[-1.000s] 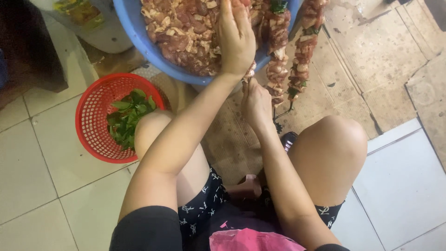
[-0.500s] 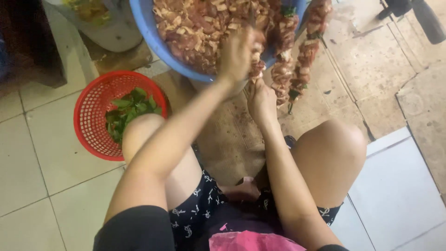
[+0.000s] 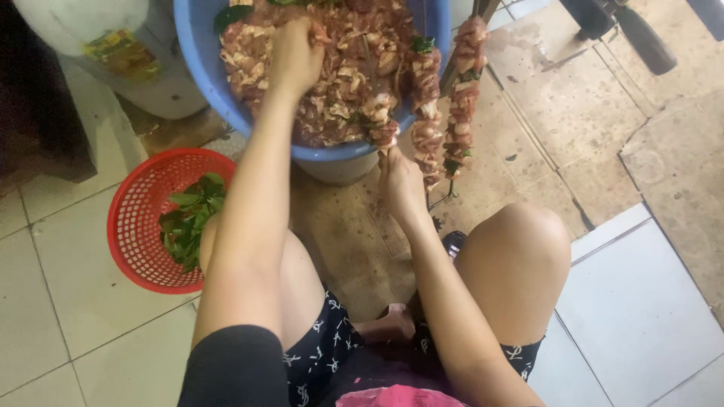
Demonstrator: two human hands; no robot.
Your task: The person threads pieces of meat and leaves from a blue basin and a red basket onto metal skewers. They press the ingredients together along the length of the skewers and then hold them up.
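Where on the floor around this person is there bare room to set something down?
Bare pale tile lies outside the right knee, and more below the red basket of green leaves. It is crowded ahead: the blue basin of meat, where the left hand reaches, and skewers beside the right hand.

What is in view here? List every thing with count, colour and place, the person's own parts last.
basin: one, blue, top centre, full of chopped raw meat
meat skewers: about three, reddish-brown, leaning on the basin's right rim
basket: one, red mesh, left on the tiled floor, holding green leaves
tub: one, white, top left
left hand: in the meat in the basin
right hand: below the basin rim, at the lower end of a skewer
knees: two, bare, bottom centre
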